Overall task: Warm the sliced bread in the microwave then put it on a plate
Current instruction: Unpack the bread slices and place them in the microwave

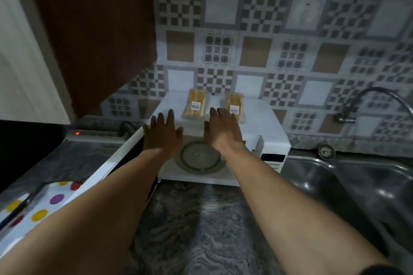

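Note:
A white microwave stands on the counter against the tiled wall, its door swung open to the left. The glass turntable inside shows bare. Two clear packs of sliced bread lie on the microwave's top: the left pack and the right pack. My left hand is stretched forward with straight fingers over the top's left front part, just left of the left pack. My right hand reaches with straight fingers beside the right pack; whether it touches is unclear. A white plate with coloured dots sits at the lower left.
A steel sink with a curved tap lies to the right of the microwave. A dark utensil rests across the dotted plate. A brown cupboard hangs above on the left. Marbled grey countertop spreads in front.

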